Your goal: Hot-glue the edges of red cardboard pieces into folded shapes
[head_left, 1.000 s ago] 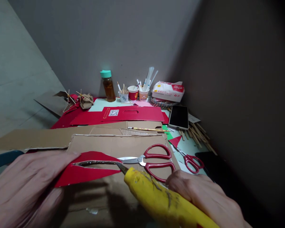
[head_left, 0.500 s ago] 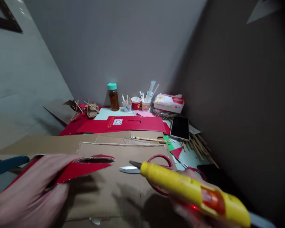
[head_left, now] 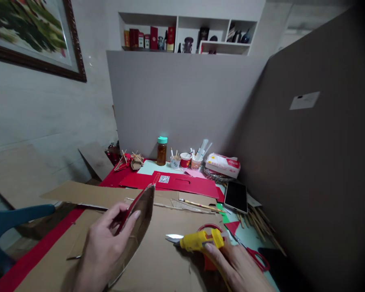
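My left hand (head_left: 105, 247) grips a curved piece of red-faced cardboard (head_left: 143, 217) between thumb and fingers; its brown inner side shows, and its tip points up and away. In my right hand (head_left: 231, 259) is a yellow hot glue gun (head_left: 196, 241), its dark nozzle aimed left and apart from the cardboard piece. Red-handled scissors (head_left: 172, 236) lie under the glue gun, partly hidden by it. Below both hands spreads a large brown cardboard sheet (head_left: 167, 219).
A paintbrush (head_left: 197, 204) lies behind, before a red card strip (head_left: 197, 187). Further back stand a tea bottle (head_left: 162, 154), paper cups (head_left: 185, 161) and a tissue pack (head_left: 222, 164). A phone (head_left: 236, 196), sticks (head_left: 263, 225) and second scissors (head_left: 260, 259) lie right.
The view has tilted up, bringing wall shelves into sight. My left hand has turned the cardboard piece upright, showing its inner side. The glue gun has swung and lowered over the scissors.
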The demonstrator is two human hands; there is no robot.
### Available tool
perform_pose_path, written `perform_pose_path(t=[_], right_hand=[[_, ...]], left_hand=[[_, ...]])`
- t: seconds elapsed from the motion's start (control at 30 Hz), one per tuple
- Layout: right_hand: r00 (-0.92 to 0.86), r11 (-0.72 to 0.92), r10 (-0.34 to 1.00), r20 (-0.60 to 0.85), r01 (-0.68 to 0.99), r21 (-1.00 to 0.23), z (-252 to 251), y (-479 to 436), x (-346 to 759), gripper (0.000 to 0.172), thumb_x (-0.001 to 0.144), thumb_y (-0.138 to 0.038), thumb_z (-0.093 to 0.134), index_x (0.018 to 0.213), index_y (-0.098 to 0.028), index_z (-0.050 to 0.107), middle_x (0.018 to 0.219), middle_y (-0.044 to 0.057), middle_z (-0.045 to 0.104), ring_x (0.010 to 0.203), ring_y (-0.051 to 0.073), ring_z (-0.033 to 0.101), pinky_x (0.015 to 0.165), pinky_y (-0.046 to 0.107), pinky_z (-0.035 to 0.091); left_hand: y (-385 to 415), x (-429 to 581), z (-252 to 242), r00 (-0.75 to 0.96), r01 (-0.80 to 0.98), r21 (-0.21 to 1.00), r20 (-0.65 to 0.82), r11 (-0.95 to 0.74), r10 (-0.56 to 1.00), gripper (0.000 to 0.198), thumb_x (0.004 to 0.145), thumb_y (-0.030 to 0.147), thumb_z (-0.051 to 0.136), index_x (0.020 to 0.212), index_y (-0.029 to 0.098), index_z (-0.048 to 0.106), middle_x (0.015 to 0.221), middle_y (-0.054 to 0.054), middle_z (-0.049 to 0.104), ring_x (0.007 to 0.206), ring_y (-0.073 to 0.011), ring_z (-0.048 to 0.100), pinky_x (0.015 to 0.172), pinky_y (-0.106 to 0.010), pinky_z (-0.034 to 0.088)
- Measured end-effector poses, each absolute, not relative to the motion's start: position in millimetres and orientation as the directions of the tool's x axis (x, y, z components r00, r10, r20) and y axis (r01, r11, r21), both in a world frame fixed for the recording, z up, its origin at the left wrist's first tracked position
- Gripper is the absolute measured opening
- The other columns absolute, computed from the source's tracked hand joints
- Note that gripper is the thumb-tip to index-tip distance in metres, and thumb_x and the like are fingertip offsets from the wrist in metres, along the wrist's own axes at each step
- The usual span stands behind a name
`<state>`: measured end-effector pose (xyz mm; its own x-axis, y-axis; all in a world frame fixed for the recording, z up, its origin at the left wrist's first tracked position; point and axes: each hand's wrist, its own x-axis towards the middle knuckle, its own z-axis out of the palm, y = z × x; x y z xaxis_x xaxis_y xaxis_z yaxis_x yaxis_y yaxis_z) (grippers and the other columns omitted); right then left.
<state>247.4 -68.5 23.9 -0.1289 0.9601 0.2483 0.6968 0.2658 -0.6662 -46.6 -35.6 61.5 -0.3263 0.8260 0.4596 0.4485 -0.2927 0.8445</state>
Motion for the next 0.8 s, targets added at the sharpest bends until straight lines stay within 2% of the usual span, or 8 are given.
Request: perform_pose_path(t=[0.13,0.23,0.3,0.37,0.43,0.53,0.67,0.8], right_hand=[[-0.128,0.161,0.96,0.251,0.98,-0.118,26.8,-68.1,249.7,0.049,0.103,-0.05,0.039,0.082,-0.021,0.072,0.057,0.009,0.073,0.05,0.032,0.072,0.041,0.032,0.043],[-0.112,0.095,0.928,0.356,0.993,0.065,39.3,-80.4,241.3,0.046,0.103,-0.041,0.038,0.076,-0.02,0.069,0.05,0.009,0.068,0.041,0.033,0.068,0.037,0.032,0.035],[-0.19,0.235,0.886,0.423,0.971,-0.055,53.6,-90.9,227.8,0.042,0.104,-0.036,0.038,0.081,-0.02,0.068,0.052,0.007,0.068,0.04,0.027,0.066,0.039,0.03,0.035],[-0.273,0.429,0.878,0.393,0.814,-0.392,70.9,-97.2,207.5,0.03,0.105,-0.032,0.042,0.092,-0.023,0.067,0.078,0.005,0.075,0.064,0.019,0.073,0.056,0.025,0.047],[-0.22,0.483,0.862,0.457,0.629,-0.609,87.6,-96.4,184.7,0.027,0.103,-0.032,0.045,0.086,-0.022,0.063,0.072,0.001,0.069,0.063,0.015,0.067,0.056,0.022,0.044],[-0.19,0.54,0.837,0.514,0.442,-0.716,105.5,-87.4,158.4,0.024,0.102,-0.029,0.045,0.085,-0.021,0.061,0.069,-0.002,0.064,0.061,0.012,0.058,0.059,0.022,0.041],[-0.138,0.41,0.912,0.387,0.389,-0.825,116.2,-80.3,150.3,0.03,0.103,-0.031,0.046,0.076,-0.021,0.054,0.067,-0.004,0.059,0.062,0.011,0.054,0.063,0.023,0.039],[-0.113,0.324,0.945,0.306,0.234,-0.917,116.6,-75.3,160.3,0.033,0.104,-0.031,0.046,0.073,-0.02,0.051,0.067,-0.005,0.053,0.062,0.01,0.047,0.061,0.023,0.037]], left_hand=[[-47.4,-33.9,52.6,-0.276,0.605,0.721,0.588,-0.338,0.76,0.014,0.083,0.034,0.066,0.074,0.025,0.061,0.064,0.006,0.061,0.051,-0.0114,0.06,0.05,-0.019,0.048],[-52.9,-24.0,49.2,-0.194,0.719,0.578,0.7,-0.386,0.688,0.011,0.086,0.027,0.06,0.077,0.025,0.057,0.066,0.006,0.061,0.052,-0.0118,0.06,0.051,-0.02,0.048],[-54.9,-17.5,49.2,-0.144,0.759,0.506,0.743,-0.409,0.653,0.009,0.087,0.024,0.058,0.079,0.025,0.056,0.07,0.003,0.062,0.058,-0.0143,0.063,0.055,-0.022,0.049],[-56.3,-11.5,49.9,-0.077,0.795,0.421,0.784,-0.437,0.616,0.008,0.089,0.021,0.057,0.082,0.024,0.056,0.079,0.0,0.065,0.069,-0.0166,0.066,0.06,-0.025,0.051],[-57.0,-6.7,50.0,-0.002,0.807,0.349,0.808,-0.476,0.59,0.008,0.089,0.017,0.058,0.086,0.024,0.055,0.089,-0.003,0.067,0.078,-0.0174,0.068,0.064,-0.025,0.051],[-57.4,-2.5,48.2,0.084,0.802,0.269,0.833,-0.534,0.547,0.011,0.09,0.016,0.061,0.093,0.024,0.056,0.099,-0.004,0.066,0.087,-0.0172,0.068,0.069,-0.024,0.052],[-62.5,2.5,45.6,0.112,0.792,0.225,0.86,-0.568,0.497,0.013,0.09,0.015,0.062,0.099,0.023,0.057,0.1,-0.005,0.066,0.092,-0.0185,0.069,0.077,-0.026,0.052],[-73.3,-1.1,45.5,0.083,0.641,0.485,0.727,-0.595,0.682,0.024,0.096,0.03,0.054,0.119,0.025,0.058,0.119,-0.008,0.067,0.1,-0.0219,0.07,0.081,-0.029,0.058]])
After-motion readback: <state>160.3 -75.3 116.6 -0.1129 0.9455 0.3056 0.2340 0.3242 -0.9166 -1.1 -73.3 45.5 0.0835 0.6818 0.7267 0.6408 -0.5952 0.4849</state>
